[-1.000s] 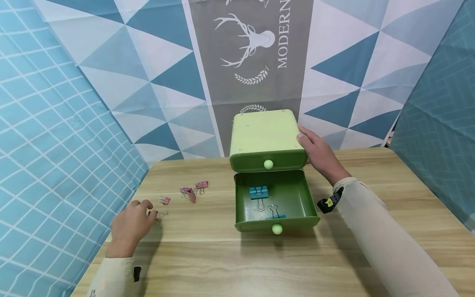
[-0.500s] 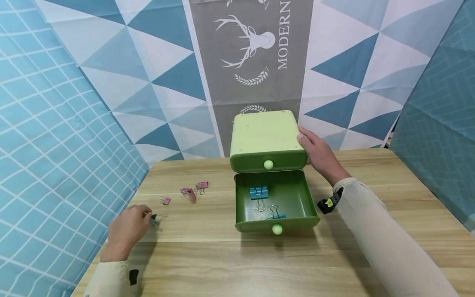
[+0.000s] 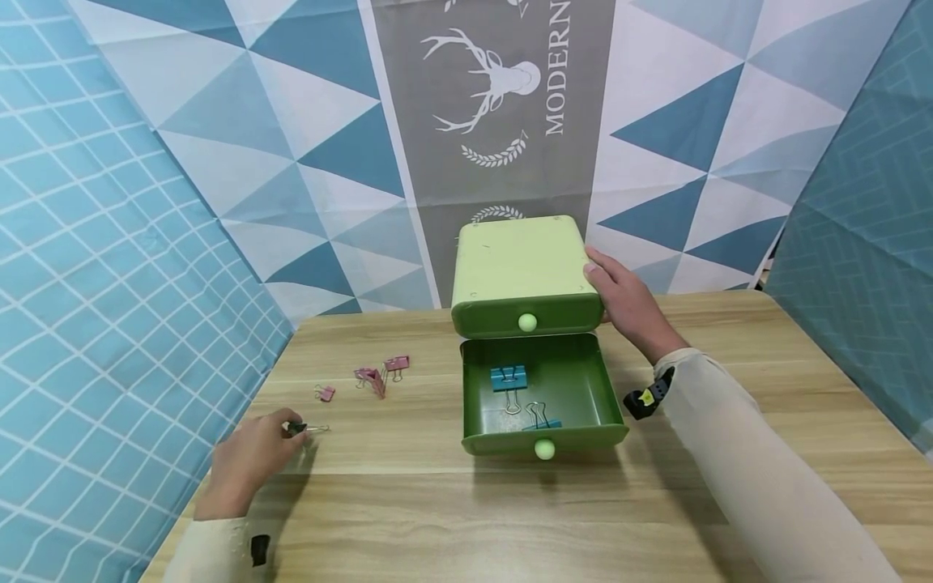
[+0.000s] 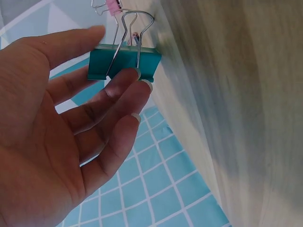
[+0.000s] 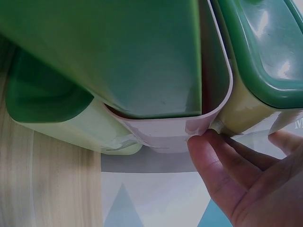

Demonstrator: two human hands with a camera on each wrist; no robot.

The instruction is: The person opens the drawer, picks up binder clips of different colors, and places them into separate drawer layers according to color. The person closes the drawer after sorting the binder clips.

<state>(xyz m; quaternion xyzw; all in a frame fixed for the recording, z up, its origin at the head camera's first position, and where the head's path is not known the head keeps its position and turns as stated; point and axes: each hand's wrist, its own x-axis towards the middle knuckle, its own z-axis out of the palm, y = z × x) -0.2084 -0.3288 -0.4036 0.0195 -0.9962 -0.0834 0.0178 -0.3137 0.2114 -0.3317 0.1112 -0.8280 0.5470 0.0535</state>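
Note:
My left hand [image 3: 251,460] is above the table's left part, pinching a teal binder clip [image 4: 124,62] between thumb and fingers; its wire handles point away from the palm. On the right, my other hand [image 3: 631,306] rests against the side of a light green drawer unit [image 3: 521,257], its fingers [image 5: 225,165] touching the outer wall. A lower green drawer [image 3: 572,389] is pulled out, with a blue clip [image 3: 508,378] and another blue clip [image 3: 543,424] lying in it. The upper drawer [image 3: 481,319] is closed.
Several pink binder clips lie at the table's back left, including a small one [image 3: 325,393] near my left hand and one farther right [image 3: 397,363]. Patterned cloth [image 3: 328,121] hangs behind the wooden table [image 3: 408,502], with tiled-pattern cloth [image 3: 87,243] along the left.
My left hand has drawn slightly toward the left and lower in the view, lifting the teal clip and turning it between the fingers. The right hand and drawer unit have stayed put.

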